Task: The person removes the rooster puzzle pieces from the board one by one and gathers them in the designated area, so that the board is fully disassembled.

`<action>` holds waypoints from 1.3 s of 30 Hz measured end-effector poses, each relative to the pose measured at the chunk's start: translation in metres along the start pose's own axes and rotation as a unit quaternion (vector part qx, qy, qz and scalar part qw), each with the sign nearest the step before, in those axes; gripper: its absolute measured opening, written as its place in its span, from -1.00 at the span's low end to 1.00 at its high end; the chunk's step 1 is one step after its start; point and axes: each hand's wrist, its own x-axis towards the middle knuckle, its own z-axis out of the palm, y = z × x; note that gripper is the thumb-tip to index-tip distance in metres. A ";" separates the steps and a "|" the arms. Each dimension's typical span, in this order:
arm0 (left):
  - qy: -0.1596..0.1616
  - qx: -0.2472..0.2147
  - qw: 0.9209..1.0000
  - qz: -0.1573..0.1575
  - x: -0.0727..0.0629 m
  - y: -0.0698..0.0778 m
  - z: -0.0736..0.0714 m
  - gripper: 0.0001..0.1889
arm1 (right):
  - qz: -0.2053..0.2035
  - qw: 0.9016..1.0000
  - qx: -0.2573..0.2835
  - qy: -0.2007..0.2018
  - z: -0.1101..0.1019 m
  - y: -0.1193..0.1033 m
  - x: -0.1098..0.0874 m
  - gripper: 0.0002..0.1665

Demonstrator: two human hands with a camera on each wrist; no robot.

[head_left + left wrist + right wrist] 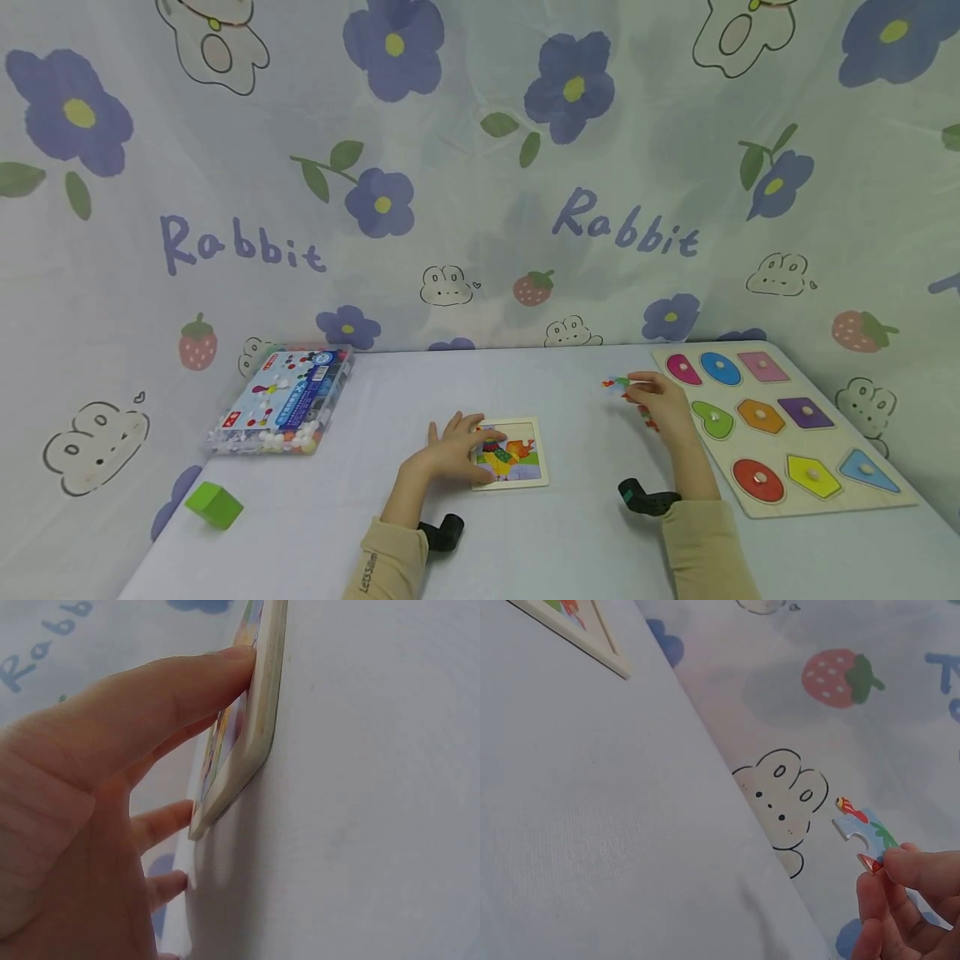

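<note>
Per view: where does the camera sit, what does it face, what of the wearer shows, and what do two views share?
Head: on the head, facing forward and down at the white table and rabbit-print backdrop; left hand, right hand and tan sleeves show.
Left wrist: on that wrist, facing the framed jigsaw puzzle; left thumb and fingers show.
Right wrist: on that wrist, facing across table and backdrop; the right hand shows, pinching a jigsaw piece.
Shared: head and right wrist show that piece; all three show the puzzle.
</note>
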 end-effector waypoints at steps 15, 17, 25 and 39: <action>0.000 0.006 1.000 0.003 -0.002 0.001 -0.001 -0.40 | 0.039 0.995 -0.081 -0.043 -0.017 0.013 -0.003 -0.60; 0.000 0.006 1.000 0.003 -0.002 0.002 -0.001 -0.40 | 0.043 0.993 -0.098 -0.047 -0.015 0.016 -0.002 -0.62; -0.001 0.004 1.000 0.002 -0.002 0.002 -0.001 -0.40 | 0.025 0.982 -0.188 -0.002 -0.007 0.020 0.000 -0.62; -0.003 0.003 1.000 0.001 -0.001 0.001 -0.001 -0.40 | 0.014 0.960 -0.273 0.062 0.002 0.017 -0.004 -0.65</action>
